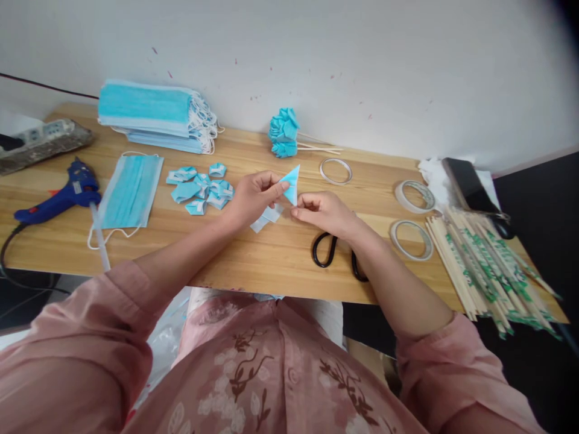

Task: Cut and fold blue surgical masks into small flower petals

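Note:
A small triangle of folded blue mask fabric (292, 182) is pinched between the thumb and fingers of my left hand (256, 196), above the middle of the table. My right hand (324, 212) is closed, its thumb and forefinger pinching at the triangle's lower corner. Under my hands lie pale cut fabric pieces (265, 220), partly hidden. Black-handled scissors (323, 250) rest beneath my right wrist, their blades mostly covered. To the left of my left hand sits a cluster of folded blue fabric pieces (199, 190).
At the back stand a stack of masks (145, 102) and blue fabric flowers (284, 129) on sticks. A single mask (131, 190) and a blue glue gun (76, 190) lie left. Tape rolls (411, 240), wrapped chopsticks (493, 271) and a phone (468, 184) are right.

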The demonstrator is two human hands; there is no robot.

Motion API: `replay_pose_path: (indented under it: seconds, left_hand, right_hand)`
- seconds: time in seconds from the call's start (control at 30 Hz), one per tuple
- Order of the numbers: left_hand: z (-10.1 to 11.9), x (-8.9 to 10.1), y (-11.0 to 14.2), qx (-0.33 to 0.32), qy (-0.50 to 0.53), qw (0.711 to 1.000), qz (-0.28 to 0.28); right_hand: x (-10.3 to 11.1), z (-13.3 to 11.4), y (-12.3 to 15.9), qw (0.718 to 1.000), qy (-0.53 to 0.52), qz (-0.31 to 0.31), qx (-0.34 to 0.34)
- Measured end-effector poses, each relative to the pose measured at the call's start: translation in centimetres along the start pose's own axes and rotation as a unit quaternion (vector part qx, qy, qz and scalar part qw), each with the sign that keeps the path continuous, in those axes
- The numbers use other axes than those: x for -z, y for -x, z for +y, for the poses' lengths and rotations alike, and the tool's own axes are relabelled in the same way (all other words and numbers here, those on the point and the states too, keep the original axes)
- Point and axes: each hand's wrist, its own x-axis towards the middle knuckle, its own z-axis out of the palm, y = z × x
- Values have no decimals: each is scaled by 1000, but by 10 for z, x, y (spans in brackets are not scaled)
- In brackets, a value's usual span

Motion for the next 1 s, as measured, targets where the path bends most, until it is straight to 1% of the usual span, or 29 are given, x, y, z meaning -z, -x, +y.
replay_pose_path:
  seconds: [0.03,0.07,0.17,0.23,0.33,0.47,0.53,0.6,0.8,1.0]
  left_hand:
    - [0,0,-1,2,3,1000,6]
    - [0,1,-1,5,3,1000,10]
    - [0,0,-1,10,0,1000,0]
    - [-1,-1,0,10,2,1000,-13]
    - [-2,-2,2,8,0,1000,-24]
    - [-1,-2,4,5,-13,999,-36]
    - [1,-3,4,9,-14,999,-41]
    - [3,-2,4,14,-8,999,-40]
    - [4,2,2,11,21,1000,-13]
    - [3,0,1,15,17,999,-24]
  right_hand:
    - [2,0,0,1000,3,-5,0]
    - [4,0,0,1000,0,6,3]
    - [8,-1,0,995,-36,91,20]
    - [7,-3,0,989,-67,125,28]
    - [3,-4,-1,989,-67,130,35]
    - [-1,-2,-2,988,-8,146,46]
    - [-2,-2,-2,987,3,150,49]
    - [-2,-2,-1,987,2,154,51]
    - [0,-2,-1,985,-40,163,49]
    - [0,-2,-2,984,-41,168,50]
